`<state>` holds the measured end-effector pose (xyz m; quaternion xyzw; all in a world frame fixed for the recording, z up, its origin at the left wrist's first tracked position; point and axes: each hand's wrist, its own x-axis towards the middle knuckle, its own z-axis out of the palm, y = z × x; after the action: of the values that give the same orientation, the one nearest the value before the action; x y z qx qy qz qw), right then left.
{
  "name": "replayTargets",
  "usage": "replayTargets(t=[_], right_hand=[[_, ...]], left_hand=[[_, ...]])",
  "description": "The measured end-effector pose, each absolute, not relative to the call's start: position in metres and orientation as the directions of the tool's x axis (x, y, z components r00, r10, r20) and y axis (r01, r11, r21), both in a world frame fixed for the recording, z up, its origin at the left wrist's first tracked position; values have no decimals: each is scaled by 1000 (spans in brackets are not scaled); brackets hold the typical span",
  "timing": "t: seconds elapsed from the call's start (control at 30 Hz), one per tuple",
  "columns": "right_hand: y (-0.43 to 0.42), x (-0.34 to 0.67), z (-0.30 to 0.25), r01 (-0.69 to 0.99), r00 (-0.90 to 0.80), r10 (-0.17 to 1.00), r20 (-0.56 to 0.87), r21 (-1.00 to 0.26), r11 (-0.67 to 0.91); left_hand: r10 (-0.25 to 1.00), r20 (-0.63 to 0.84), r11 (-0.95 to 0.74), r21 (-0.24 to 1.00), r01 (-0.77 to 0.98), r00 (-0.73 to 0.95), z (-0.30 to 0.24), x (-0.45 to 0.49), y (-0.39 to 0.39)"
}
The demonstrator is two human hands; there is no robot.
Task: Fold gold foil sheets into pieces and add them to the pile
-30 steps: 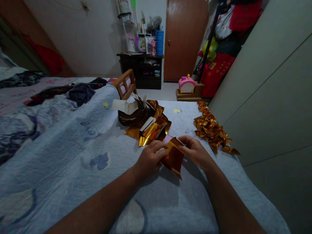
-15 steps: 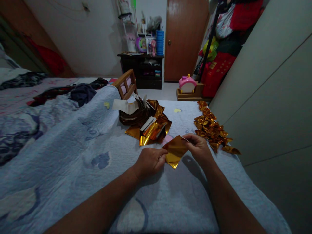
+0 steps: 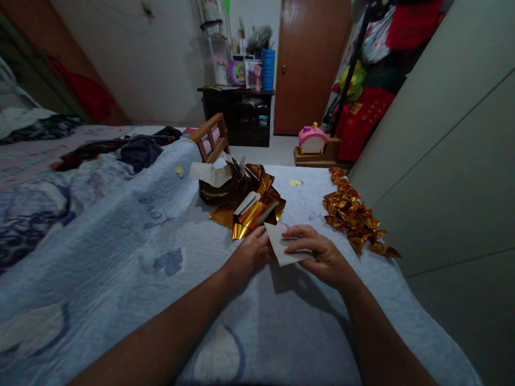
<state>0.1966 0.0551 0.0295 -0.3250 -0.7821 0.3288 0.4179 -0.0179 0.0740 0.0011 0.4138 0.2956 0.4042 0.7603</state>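
Observation:
A sheet of foil paper point(image 3: 279, 247), its pale backing side facing me, is held up over the bed between both hands. My left hand point(image 3: 252, 251) pinches its left edge. On the other side, my right hand point(image 3: 316, 252) grips it, with fingers laid across the pale face and the thumb hidden behind or beneath. Just beyond my left hand lie loose gold foil sheets point(image 3: 257, 212), next to a thick curled stack of foil paper point(image 3: 219, 190) with pale sheets sticking up. To the right rests a heap of folded gold foil pieces point(image 3: 352, 212).
A pale blue quilt point(image 3: 169, 300) covers the bed. A wooden frame point(image 3: 211, 138) stands behind the stack. Along the right runs a white cabinet point(image 3: 450, 161). Farther back are a dark shelf unit point(image 3: 237, 115), a pink toy point(image 3: 313, 138) and a brown door point(image 3: 309, 69).
The foil paper has turned over, from its gold face to its pale face. My right hand has moved left and its fingers now lie across the sheet.

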Motion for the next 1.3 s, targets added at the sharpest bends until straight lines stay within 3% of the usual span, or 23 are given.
replayTargets(t=[0.27,0.43,0.57,0.67,0.73,0.8,0.87,0.97,1.07,1.17,1.3], right_hand=[[45,178,30,368,-689,659,302,-637,677],[34,167,37,447,-742,650,160,-604,659],[29,164,38,382,-745,637,195,-658,648],[33,167,34,305,-639,705,309,-739,600],[38,170,28,369,-432,837,335,-782,503],[44,172,21,487,-153,942,300,-806,336],[50,174,13,476,46,986,157,-871,117],[55,174,4,270,14,997,-78,-960,-79],[58,172,-1,153,-16,992,-123,-981,-119],[59,171,-2,243,48,997,-57,-968,-67],[59,171,-3,453,77,997,-7,-891,-41]], left_hand=[[896,-203,388,790,-475,395,-4,-14,78],[920,-203,352,805,-477,337,-9,-11,79],[933,-200,315,854,-413,298,-9,-8,76],[936,-179,281,898,-337,304,-7,-8,73],[936,-169,267,912,-311,309,-5,-9,71],[935,-171,271,911,-312,312,-3,-9,70],[932,-168,276,904,-327,321,0,-10,68],[928,-155,276,897,-345,339,3,-10,68],[930,-145,256,916,-310,339,1,-11,68],[953,-92,143,977,-158,290,-6,-13,71],[957,90,-160,957,242,278,-14,-17,73]])
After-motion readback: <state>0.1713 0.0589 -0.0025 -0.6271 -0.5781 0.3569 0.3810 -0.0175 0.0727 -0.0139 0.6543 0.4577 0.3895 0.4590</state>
